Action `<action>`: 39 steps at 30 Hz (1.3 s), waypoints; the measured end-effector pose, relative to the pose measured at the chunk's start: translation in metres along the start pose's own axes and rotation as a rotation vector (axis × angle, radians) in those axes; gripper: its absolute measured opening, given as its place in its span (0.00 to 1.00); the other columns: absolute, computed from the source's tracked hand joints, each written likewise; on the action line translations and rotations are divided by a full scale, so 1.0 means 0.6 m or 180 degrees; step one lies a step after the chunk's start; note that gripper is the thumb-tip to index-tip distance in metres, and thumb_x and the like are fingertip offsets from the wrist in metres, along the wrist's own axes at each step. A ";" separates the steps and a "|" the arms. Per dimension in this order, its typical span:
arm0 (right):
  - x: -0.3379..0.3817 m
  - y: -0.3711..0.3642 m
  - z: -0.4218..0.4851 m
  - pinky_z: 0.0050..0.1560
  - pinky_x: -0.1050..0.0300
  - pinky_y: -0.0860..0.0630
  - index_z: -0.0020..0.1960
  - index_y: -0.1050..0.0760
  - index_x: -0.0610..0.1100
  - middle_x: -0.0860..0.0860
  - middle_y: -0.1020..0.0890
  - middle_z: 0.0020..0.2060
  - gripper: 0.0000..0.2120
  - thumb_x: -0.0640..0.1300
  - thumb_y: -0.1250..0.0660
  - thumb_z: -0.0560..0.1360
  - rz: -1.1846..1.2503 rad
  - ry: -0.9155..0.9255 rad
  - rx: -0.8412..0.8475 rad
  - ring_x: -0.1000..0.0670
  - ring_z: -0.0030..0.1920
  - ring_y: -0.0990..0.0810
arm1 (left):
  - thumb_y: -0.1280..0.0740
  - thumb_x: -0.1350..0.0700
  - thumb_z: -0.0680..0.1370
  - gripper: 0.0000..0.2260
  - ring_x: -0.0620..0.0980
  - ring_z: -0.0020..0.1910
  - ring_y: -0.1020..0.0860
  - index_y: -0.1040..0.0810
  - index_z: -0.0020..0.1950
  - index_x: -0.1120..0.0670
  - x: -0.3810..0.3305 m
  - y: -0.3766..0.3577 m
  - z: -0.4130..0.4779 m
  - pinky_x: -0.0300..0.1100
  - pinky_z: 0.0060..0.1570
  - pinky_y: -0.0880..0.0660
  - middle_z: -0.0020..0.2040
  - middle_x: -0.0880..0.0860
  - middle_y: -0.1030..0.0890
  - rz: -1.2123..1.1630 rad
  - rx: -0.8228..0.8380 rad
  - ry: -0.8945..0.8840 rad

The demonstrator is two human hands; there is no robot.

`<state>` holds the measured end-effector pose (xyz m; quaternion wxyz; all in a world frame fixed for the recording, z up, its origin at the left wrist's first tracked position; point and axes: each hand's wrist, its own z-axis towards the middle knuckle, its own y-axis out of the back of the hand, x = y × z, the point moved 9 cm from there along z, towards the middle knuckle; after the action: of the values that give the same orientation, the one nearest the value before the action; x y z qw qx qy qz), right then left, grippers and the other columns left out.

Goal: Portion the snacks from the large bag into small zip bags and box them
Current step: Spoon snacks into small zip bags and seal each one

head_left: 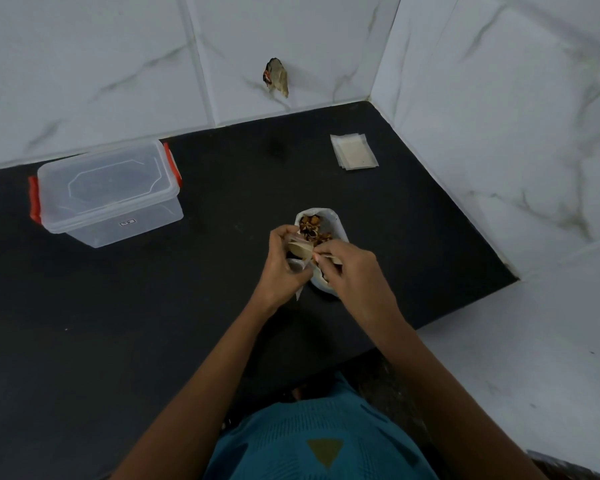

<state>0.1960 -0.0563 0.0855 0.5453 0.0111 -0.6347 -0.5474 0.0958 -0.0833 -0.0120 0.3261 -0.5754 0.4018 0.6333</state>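
Head view: left hand (284,263) fingers curled round a small zip bag (299,251), right hand (352,270) pinching the bag's mouth edge. Both sit just over the large bag (334,220), which stands open on the black table (153,306) with brown snacks (314,229) visible inside. Clear box (108,194), lid on, red latches, well apart at left by the wall. Stack of empty zip bags (354,152) lies flat, far right near the corner.
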 end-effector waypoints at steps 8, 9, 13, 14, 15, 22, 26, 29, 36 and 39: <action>-0.021 0.029 0.005 0.39 0.66 0.23 0.51 0.22 0.38 0.53 0.20 0.38 0.06 0.36 0.34 0.74 0.0446 -0.0354 -0.0263 0.61 0.34 0.23 | 0.34 0.72 0.71 0.27 0.32 0.48 0.27 0.42 0.61 0.53 -0.010 0.005 -0.003 0.28 0.41 0.27 0.53 0.46 0.31 -0.0097 -0.0014 -0.0046; -0.032 0.037 0.003 0.36 0.68 0.23 0.49 0.22 0.40 0.55 0.21 0.36 0.05 0.36 0.35 0.74 0.0668 -0.0522 -0.0371 0.61 0.32 0.23 | 0.33 0.72 0.71 0.28 0.35 0.49 0.27 0.43 0.62 0.53 -0.010 0.007 -0.003 0.29 0.40 0.27 0.53 0.45 0.31 -0.0104 -0.0030 -0.0040; -0.095 0.050 -0.003 0.32 0.68 0.24 0.46 0.23 0.44 0.50 0.21 0.32 0.04 0.37 0.35 0.75 0.1469 -0.1284 -0.0796 0.59 0.29 0.22 | 0.32 0.70 0.71 0.30 0.41 0.51 0.27 0.43 0.63 0.52 -0.003 0.007 -0.006 0.32 0.43 0.26 0.53 0.45 0.31 -0.0097 -0.0046 0.0004; -0.117 0.047 -0.007 0.32 0.67 0.24 0.45 0.23 0.44 0.49 0.20 0.32 0.05 0.36 0.35 0.75 0.1621 -0.1498 -0.0920 0.59 0.28 0.22 | 0.32 0.70 0.71 0.30 0.41 0.52 0.27 0.43 0.64 0.51 -0.001 0.007 -0.006 0.33 0.45 0.25 0.53 0.45 0.30 -0.0085 -0.0045 0.0014; -0.138 0.041 -0.013 0.32 0.67 0.23 0.46 0.23 0.43 0.48 0.20 0.32 0.04 0.36 0.35 0.75 0.1763 -0.1714 -0.1016 0.59 0.28 0.22 | 0.32 0.69 0.71 0.30 0.41 0.53 0.27 0.43 0.64 0.51 0.002 0.008 -0.006 0.34 0.45 0.25 0.53 0.45 0.30 -0.0070 -0.0048 0.0026; -0.217 -0.011 -0.039 0.35 0.65 0.21 0.49 0.23 0.37 0.48 0.19 0.36 0.05 0.37 0.35 0.75 0.1231 -0.2176 -0.1013 0.58 0.31 0.21 | 0.31 0.67 0.71 0.31 0.42 0.54 0.27 0.44 0.64 0.49 0.013 0.009 -0.005 0.34 0.46 0.26 0.54 0.44 0.31 0.0019 -0.0090 0.0127; -0.199 -0.020 -0.024 0.41 0.58 0.22 0.49 0.24 0.42 0.50 0.20 0.42 0.06 0.43 0.36 0.76 -0.0076 -0.1710 -0.0612 0.55 0.40 0.21 | 0.31 0.67 0.71 0.31 0.41 0.53 0.27 0.44 0.64 0.49 0.015 0.010 -0.002 0.28 0.44 0.28 0.53 0.46 0.30 0.0042 -0.0133 0.0108; -0.197 -0.023 -0.014 0.42 0.57 0.26 0.49 0.24 0.42 0.49 0.24 0.44 0.06 0.44 0.36 0.75 -0.0474 -0.1506 -0.0529 0.53 0.42 0.24 | 0.31 0.67 0.71 0.31 0.42 0.53 0.27 0.43 0.64 0.49 0.016 0.007 0.000 0.27 0.43 0.28 0.54 0.48 0.30 0.0021 -0.0143 0.0112; -0.203 -0.029 -0.015 0.45 0.60 0.26 0.50 0.23 0.40 0.47 0.24 0.47 0.06 0.40 0.35 0.75 -0.0300 -0.1435 -0.0478 0.51 0.46 0.24 | 0.31 0.69 0.71 0.31 0.45 0.54 0.26 0.43 0.62 0.44 0.017 0.003 0.006 0.30 0.44 0.27 0.58 0.53 0.30 -0.0022 -0.0119 0.0081; -0.156 -0.016 -0.001 0.46 0.64 0.25 0.49 0.22 0.39 0.47 0.23 0.45 0.05 0.37 0.34 0.74 0.0118 -0.0966 -0.0554 0.55 0.43 0.24 | 0.32 0.69 0.70 0.31 0.45 0.53 0.27 0.43 0.61 0.44 0.013 0.000 0.008 0.32 0.42 0.26 0.56 0.51 0.31 -0.0039 -0.0091 0.0052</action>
<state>0.2288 -0.0032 0.0148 0.4522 -0.1306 -0.6600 -0.5855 0.0924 -0.0797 -0.0197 0.3185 -0.5877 0.3919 0.6322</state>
